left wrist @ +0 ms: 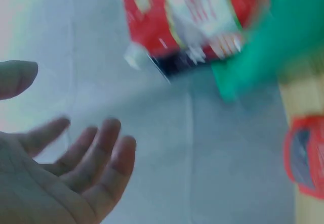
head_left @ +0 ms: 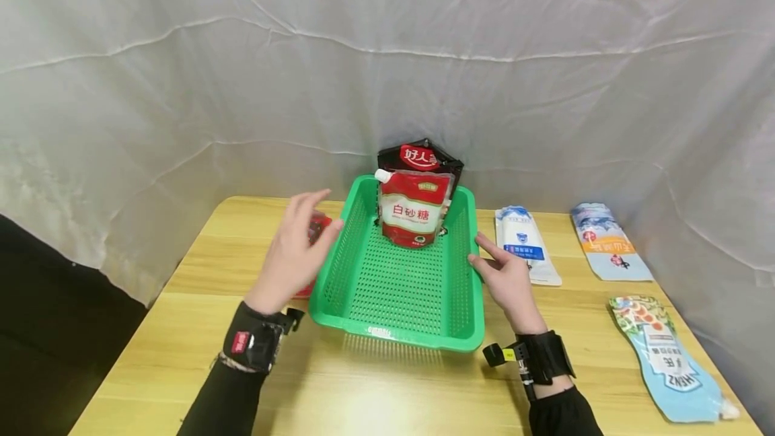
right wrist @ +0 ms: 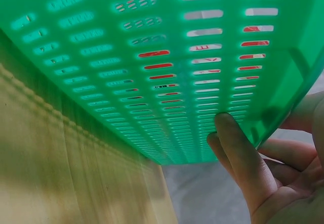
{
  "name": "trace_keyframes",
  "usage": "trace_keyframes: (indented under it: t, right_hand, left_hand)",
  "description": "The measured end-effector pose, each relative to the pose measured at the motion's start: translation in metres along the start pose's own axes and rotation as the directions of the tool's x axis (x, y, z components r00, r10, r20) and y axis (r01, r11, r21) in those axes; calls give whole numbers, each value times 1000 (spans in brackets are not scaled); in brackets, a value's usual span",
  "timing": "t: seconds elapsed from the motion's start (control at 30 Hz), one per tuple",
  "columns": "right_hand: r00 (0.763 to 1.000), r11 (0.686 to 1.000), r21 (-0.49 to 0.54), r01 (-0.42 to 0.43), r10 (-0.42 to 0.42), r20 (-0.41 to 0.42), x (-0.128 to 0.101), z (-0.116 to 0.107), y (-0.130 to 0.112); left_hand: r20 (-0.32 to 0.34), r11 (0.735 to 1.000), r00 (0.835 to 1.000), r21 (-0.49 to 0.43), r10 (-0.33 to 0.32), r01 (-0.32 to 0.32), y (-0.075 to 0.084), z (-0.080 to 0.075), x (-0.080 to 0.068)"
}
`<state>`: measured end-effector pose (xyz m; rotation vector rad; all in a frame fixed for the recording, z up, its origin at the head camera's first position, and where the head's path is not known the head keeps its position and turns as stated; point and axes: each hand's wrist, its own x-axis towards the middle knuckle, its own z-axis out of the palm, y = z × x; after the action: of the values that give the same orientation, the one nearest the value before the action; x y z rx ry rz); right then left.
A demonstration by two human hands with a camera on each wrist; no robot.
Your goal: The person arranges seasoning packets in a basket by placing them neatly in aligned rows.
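A green perforated basket [head_left: 399, 288] sits mid-table. At its far end stands a red-and-white spouted pouch [head_left: 416, 210] with a dark pouch [head_left: 420, 155] behind it. My left hand [head_left: 297, 247] hovers beside the basket's left rim with spread fingers and holds nothing. It partly covers a red packet [head_left: 319, 227] lying on the table. In the left wrist view the palm [left wrist: 61, 178] is bare, with the pouches [left wrist: 192, 16], basket corner [left wrist: 273, 47] and red packet [left wrist: 306, 158] blurred beyond. My right hand [head_left: 505, 274] has straight fingers [right wrist: 238, 153] touching the basket's right outer wall [right wrist: 152, 72] under the rim.
To the right on the wooden table [head_left: 387, 395] lie a white-and-blue pouch [head_left: 525, 244], a light blue pouch with an orange band [head_left: 608, 241] and a pale blue Heinz pouch [head_left: 666, 355]. White cloth [head_left: 387, 52] hangs behind and on both sides. The table's left edge drops off to dark.
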<state>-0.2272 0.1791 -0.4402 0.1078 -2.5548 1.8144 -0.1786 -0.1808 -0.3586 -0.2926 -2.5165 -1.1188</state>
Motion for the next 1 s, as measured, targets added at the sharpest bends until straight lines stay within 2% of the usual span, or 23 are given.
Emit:
trace_keyframes:
  t: [0.13,0.23,0.33,0.47,0.6,0.7,0.77,0.87,1.0]
  right_hand:
    - [1000,1000,1,8,-8,-2,0,-2,1]
    - [1000,1000,10,9,-9,-4,0,-3,3]
    - [1000,999,34,5,-5,1,0,-3,4]
    - [1000,998,69,-7,6,20,1,-2,6]
    - [1000,997,82,-8,6,26,2,-2,7]
    - [1000,997,82,-8,6,25,2,-2,7]
    - [1000,996,85,-9,7,26,2,-3,7]
    - [1000,996,93,-9,6,29,1,-3,6]
    - [1000,995,103,1,-4,30,1,-2,6]
  left_hand:
    - [-14,988,989,26,-149,149,-34,-9,11]
    - [10,964,965,53,-262,261,-56,-11,15]
    - [52,929,929,73,-366,362,-75,-11,15]
    - [116,873,866,110,-486,475,-95,-5,11]
    - [176,821,804,196,-567,536,-109,4,5]
    - [212,799,773,233,-598,554,-114,9,2]
    - [228,792,760,233,-608,564,-116,12,0]
    - [247,788,749,227,-615,572,-121,16,-1]
    - [243,782,744,219,-623,583,-125,21,-3]
